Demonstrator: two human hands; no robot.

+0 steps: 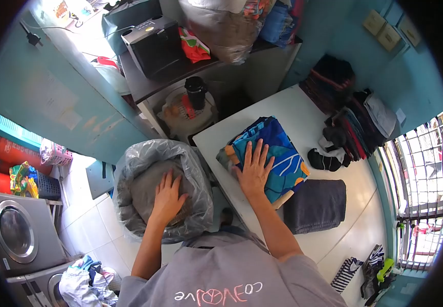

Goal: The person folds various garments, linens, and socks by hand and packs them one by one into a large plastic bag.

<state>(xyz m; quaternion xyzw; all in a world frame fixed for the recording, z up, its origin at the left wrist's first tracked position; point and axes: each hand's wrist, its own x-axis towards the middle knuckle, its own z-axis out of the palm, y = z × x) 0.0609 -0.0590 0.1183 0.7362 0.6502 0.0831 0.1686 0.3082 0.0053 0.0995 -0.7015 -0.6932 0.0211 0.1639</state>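
My left hand [167, 198] lies with fingers apart on grey-brown cloth [147, 187] inside a container lined with a clear plastic bag [128, 204]. My right hand [255, 169] rests flat, fingers spread, on a folded blue patterned cloth [284, 158] with orange spots. That cloth is on the white table [231, 123]. Beside it, nearer to me, is a folded dark grey towel [316, 205]. Neither hand grips anything.
Folded dark clothes [351, 128] are stacked at the table's right end, beside small black and white items [328, 153]. A dark shelf [144, 87] bears a black device [152, 46]. Washing machines [19, 230] stand at left, with a laundry pile [86, 281] nearby.
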